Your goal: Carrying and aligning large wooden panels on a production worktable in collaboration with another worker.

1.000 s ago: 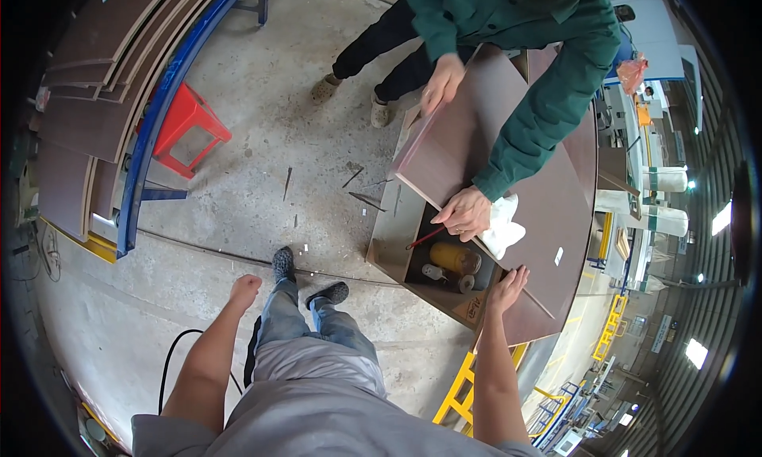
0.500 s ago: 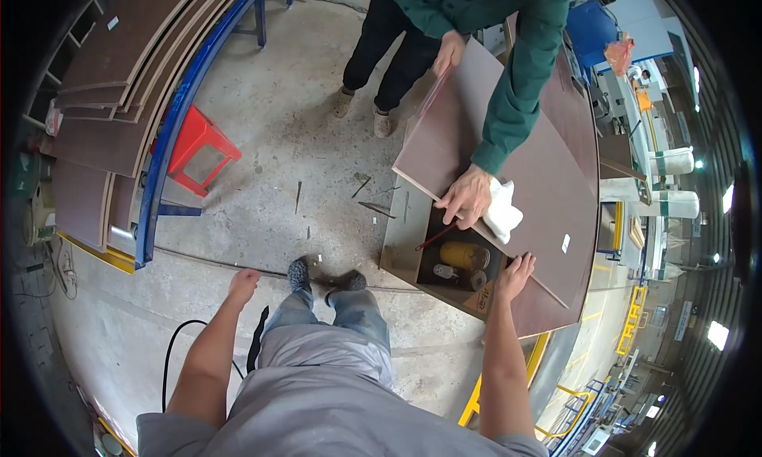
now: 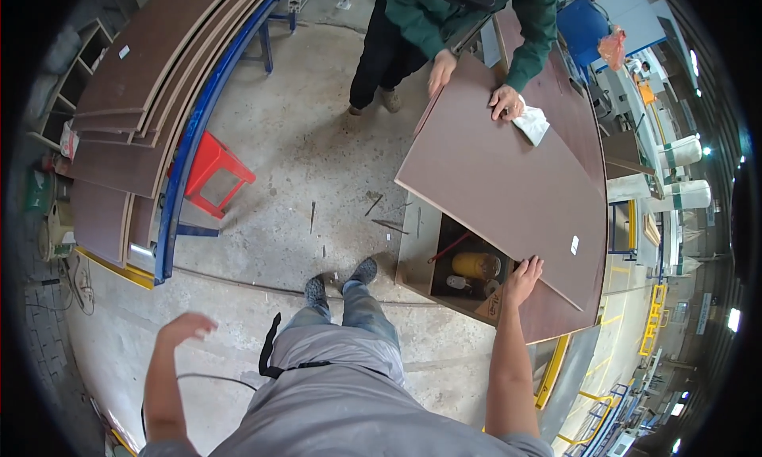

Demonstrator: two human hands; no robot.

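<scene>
My right hand (image 3: 524, 276) rests with spread fingers on the near edge of a large brown board (image 3: 508, 187) lying over a workbench. Under that edge an open wooden box (image 3: 444, 255) shows a yellow cylinder (image 3: 475, 265) and a red-handled tool (image 3: 448, 248). My left hand (image 3: 186, 328) hangs free over the concrete floor, fingers loosely curled, holding nothing. At the far end of the board, a person in a green top presses one hand (image 3: 440, 70) on the board's corner and the other hand (image 3: 506, 102) beside a white cloth (image 3: 532, 125).
A blue-framed rack (image 3: 186, 151) with stacked brown boards (image 3: 151, 68) stands at the left, with a red stool (image 3: 213, 171) beside it. Scraps and screws lie on the floor (image 3: 317, 140). A black cable (image 3: 214, 376) trails by my feet. Yellow rails and machines are at the right.
The other person has slid both hands and the cloth up the board toward its far end. My left hand has dropped lower and further left. My right hand stays on the board's edge.
</scene>
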